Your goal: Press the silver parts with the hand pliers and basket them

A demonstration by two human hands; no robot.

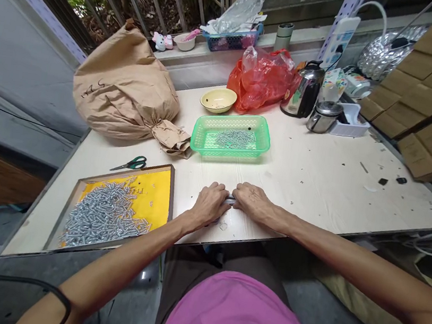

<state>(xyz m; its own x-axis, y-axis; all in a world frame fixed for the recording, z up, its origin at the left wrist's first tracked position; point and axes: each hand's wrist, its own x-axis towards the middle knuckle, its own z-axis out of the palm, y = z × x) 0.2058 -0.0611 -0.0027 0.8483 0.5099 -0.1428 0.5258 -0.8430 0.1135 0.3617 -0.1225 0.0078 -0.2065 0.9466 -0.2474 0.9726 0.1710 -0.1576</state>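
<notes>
Left hand (210, 203) and right hand (252, 202), fingers curled, jointly pinch a small metal part (230, 200). Green basket (197, 140) at 12 o'clock; screw tray (157, 196) at 9 o'clock.

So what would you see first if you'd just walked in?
First the big heap of shiny screws in the yellow tray, front left of the table. Then the green basket mid-table, with more screws, and the brown paper sack behind. The left hand and right hand meet at the near edge.

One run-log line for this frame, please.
left hand: pinching small metal piece | right hand: pinching same piece, at near edge of table | yellow tray of screws: left | green basket: ahead
</notes>
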